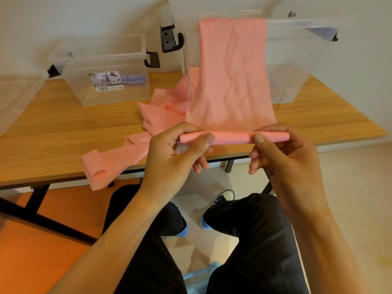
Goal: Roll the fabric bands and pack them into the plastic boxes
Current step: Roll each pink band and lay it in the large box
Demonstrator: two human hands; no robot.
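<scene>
A long pink fabric band [231, 71] hangs down over the rim of the large clear plastic box [297, 60] toward me. Its near end is wound into a thin roll [233, 137] held above the table's front edge. My left hand [180, 153] pinches the roll's left end between thumb and fingers. My right hand [284, 153] pinches its right end the same way. The rest of the pink band [118, 158] lies crumpled on the wooden table [63, 124] and droops over its edge. A smaller clear box [106, 71] at the left holds purple rolled bands [133, 79].
Both boxes have black latch handles [169, 39] and stand open at the back of the table against the wall. A clear lid [17, 92] lies at the far left. My legs and shoes are below the table edge, over an orange and beige floor.
</scene>
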